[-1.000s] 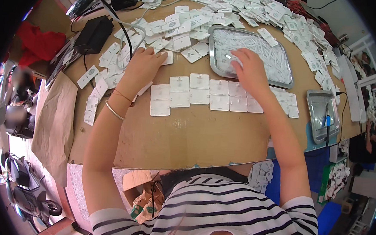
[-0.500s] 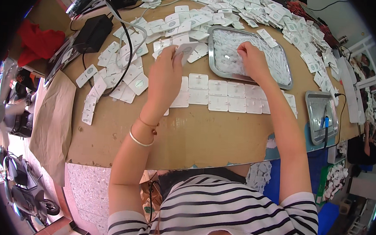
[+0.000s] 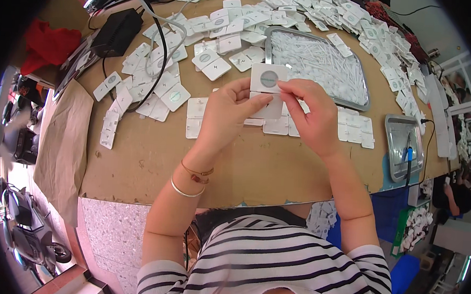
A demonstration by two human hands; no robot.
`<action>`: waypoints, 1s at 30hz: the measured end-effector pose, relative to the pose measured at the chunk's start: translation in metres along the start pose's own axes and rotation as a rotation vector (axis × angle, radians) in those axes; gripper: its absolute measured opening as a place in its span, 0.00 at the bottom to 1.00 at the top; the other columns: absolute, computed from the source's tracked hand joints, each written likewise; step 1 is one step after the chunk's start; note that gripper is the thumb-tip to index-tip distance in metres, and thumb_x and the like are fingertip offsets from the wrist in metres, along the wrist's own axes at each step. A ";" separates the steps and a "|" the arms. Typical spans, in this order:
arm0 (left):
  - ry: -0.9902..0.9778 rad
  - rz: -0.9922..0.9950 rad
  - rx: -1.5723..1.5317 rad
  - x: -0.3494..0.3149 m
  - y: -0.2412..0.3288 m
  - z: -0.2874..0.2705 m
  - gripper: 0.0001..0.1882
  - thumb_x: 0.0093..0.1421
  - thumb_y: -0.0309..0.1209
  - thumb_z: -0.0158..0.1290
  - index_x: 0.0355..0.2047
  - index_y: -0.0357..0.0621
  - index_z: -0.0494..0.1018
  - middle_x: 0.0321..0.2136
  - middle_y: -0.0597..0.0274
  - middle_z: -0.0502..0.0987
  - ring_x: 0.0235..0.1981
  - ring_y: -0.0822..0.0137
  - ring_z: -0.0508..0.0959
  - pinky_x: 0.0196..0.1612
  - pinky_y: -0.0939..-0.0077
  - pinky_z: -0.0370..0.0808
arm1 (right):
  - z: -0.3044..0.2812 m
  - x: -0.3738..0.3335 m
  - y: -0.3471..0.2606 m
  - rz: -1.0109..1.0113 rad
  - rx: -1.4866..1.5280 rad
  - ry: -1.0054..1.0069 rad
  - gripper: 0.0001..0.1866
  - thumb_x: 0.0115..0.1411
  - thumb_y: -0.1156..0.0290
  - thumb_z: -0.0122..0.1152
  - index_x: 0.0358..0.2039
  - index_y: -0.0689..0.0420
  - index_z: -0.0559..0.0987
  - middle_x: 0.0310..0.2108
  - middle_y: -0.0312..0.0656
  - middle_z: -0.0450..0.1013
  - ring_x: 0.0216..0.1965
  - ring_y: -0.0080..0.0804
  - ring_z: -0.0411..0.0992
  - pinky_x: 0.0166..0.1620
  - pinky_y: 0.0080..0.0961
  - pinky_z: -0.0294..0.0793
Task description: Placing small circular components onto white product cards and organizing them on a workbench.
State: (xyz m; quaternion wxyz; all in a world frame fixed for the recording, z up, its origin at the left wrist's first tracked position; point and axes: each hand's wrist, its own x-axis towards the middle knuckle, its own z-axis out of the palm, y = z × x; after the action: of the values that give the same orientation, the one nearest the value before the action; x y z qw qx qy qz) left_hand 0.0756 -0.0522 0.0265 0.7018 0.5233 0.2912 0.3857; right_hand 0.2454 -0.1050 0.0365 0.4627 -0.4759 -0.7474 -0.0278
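Fingers of our left hand point(image 3: 225, 113) and right hand point(image 3: 317, 114) grasp a white two-panel case point(image 3: 269, 70) in the head view, and a slack pinch could drop it, skewing the row of cases point(image 3: 356, 128) beneath. We hold it before the near-left corner of a metal tray point(image 3: 268, 47) full of sticks point(image 3: 319, 55); a smaller tray point(image 3: 399, 136) by the tabletop point(image 3: 234, 174) right edge carries a blue-handled tool point(image 3: 410, 154).
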 end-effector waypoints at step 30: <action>0.078 -0.026 -0.052 -0.008 0.005 0.003 0.17 0.60 0.34 0.54 0.43 0.33 0.74 0.35 0.59 0.77 0.37 0.75 0.75 0.42 0.80 0.72 | 0.009 0.000 -0.005 0.865 0.819 0.038 0.08 0.55 0.74 0.63 0.34 0.59 0.73 0.30 0.33 0.72 0.32 0.19 0.67 0.39 0.20 0.69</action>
State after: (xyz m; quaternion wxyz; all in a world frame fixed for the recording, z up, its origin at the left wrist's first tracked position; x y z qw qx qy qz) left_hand 0.0724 -0.0596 0.0326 0.7081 0.4857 0.3152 0.4042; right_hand 0.2358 -0.1037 0.0335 0.5912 -0.5195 -0.4270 0.4453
